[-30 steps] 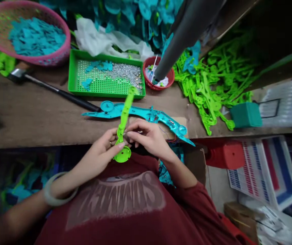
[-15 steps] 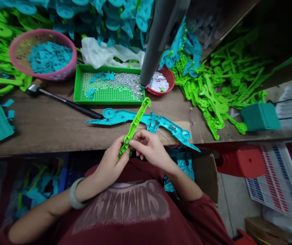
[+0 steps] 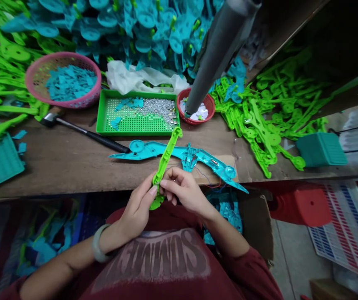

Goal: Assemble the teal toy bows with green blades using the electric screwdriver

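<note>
My left hand (image 3: 139,204) is closed around the lower part of a long green plastic arm (image 3: 166,156), its thumb pressed on the face. The arm tilts up and away, and its round lower end shows under my fingers. Against the arm's right side, my right hand (image 3: 183,189) has its thumb and fingers pinched together; whatever is between them is too small or hidden to name. Just beyond my hands lies a blue bow-shaped plastic shell (image 3: 152,150), with thin red and blue wires at its right half.
A green tray (image 3: 122,130) holds small metal pieces and blue bits. Beside it are a red basket (image 3: 208,100) of white pieces, a pink basket (image 3: 31,79) of blue pieces and a hammer (image 3: 96,139). A grey pole (image 3: 218,54) stands over the bench; green parts (image 3: 260,137) pile up right.
The camera view has tilted, so the bench appears lower and further right. My left fingers have shifted slightly, and more of the green arm's round lower end shows. Both hands stay on the arm.
</note>
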Motion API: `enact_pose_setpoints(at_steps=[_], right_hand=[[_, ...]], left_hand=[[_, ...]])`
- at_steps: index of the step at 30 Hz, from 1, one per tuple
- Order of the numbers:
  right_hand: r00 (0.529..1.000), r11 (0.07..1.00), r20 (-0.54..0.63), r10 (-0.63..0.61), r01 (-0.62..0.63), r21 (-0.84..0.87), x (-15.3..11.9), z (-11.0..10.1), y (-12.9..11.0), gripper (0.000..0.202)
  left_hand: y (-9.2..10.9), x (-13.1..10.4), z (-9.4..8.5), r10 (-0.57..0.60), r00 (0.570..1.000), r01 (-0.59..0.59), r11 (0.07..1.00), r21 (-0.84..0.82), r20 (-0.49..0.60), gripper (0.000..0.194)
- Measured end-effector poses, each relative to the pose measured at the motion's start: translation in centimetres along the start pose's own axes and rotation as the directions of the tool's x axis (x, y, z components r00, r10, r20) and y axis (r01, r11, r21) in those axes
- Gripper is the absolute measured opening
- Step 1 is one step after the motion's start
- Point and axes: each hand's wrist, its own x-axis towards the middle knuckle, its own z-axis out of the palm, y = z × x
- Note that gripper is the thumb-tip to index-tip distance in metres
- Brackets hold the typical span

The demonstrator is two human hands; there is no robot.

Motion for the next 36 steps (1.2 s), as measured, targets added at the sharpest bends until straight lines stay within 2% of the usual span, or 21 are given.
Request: enact_pose_setpoints(at_steps=[3,7,9,10,11,12,14,16,17,19,21,23,29,32,36], right_hand=[[1.0,1.0,-0.025,-0.008,0.007,-0.031,0.1,0.6,0.5,0.036],[0.999,0.994,-0.023,-0.037,0.034,-0.104,-0.3,0.8,0.6,0.034],[0.992,0.958,0.02,-0.123,0.124,-0.257,-0.1,0.5,-0.3,0.027],[0.979,0.9,0.041,-0.198,0.198,-0.388,0.5,0.4,-1.1,0.023],[0.957,0.795,0.071,-0.282,0.275,-0.541,1.4,0.4,-1.9,0.02],[0.926,0.639,0.118,-0.36,0.337,-0.692,2.7,0.7,-2.8,0.017],[0.871,0.255,0.262,-0.415,0.388,-0.886,6.2,2.3,-4.2,0.015],[0.855,-0.056,0.421,-0.304,0.425,-0.904,10.1,5.0,-4.9,0.019],[0.848,-0.159,0.48,-0.223,0.454,-0.877,12.0,6.5,-4.9,0.023],[0.838,-0.282,0.538,-0.086,0.497,-0.82,14.9,9.4,-4.7,0.03],[0.838,-0.341,0.546,-0.025,0.506,-0.792,16.5,11.5,-4.2,0.032],[0.841,-0.376,0.541,-0.01,0.498,-0.781,17.2,12.6,-3.8,0.029],[0.834,-0.445,0.551,0.029,0.504,-0.74,17.1,14.1,-4.0,0.018],[0.814,-0.476,0.581,0.004,0.512,-0.715,16.7,15.0,-5.8,0.024],[0.731,-0.612,0.682,0.019,0.548,-0.57,16.9,15.9,-10.7,0.037]], left_hand=[[0.3,0.2,0.2,0.006,0.999,-0.006,1.0,0.013,-0.035,0.044],[0.8,0.2,-0.1,-0.047,0.994,0.045,0.999,-0.015,-0.098,0.034],[0.9,0.1,-0.9,-0.091,0.985,0.076,0.992,-0.103,-0.148,0.03],[0.9,0.1,-1.4,-0.114,0.977,0.082,0.981,-0.174,-0.181,0.029],[0.9,0.1,-2.1,-0.136,0.966,0.078,0.965,-0.251,-0.221,0.028],[0.9,0.1,-2.7,-0.157,0.953,0.066,0.943,-0.326,-0.261,0.027],[1.0,0.0,-4.0,-0.187,0.929,0.029,0.898,-0.44,-0.32,0.028],[1.3,-0.2,-5.1,-0.199,0.912,-0.009,0.864,-0.503,-0.358,0.031],[1.4,-0.5,-5.6,-0.202,0.904,-0.027,0.852,-0.523,-0.377,0.032],[1.6,-1.2,-6.4,-0.203,0.885,-0.059,0.843,-0.535,-0.418,0.032],[1.5,-2.1,-7.1,-0.21,0.867,-0.07,0.846,-0.528,-0.452,0.031],[1.2,-2.8,-7.8,-0.224,0.86,-0.062,0.847,-0.528,-0.459,0.03],[0.0,-3.4,-9.0,-0.232,0.89,-0.005,0.855,-0.518,-0.392,0.027],[-0.2,-3.7,-9.5,-0.242,0.881,-0.009,0.851,-0.525,-0.407,0.027],[0.3,-4.0,-10.5,-0.278,0.856,-0.014,0.83,-0.557,-0.437,0.035]])
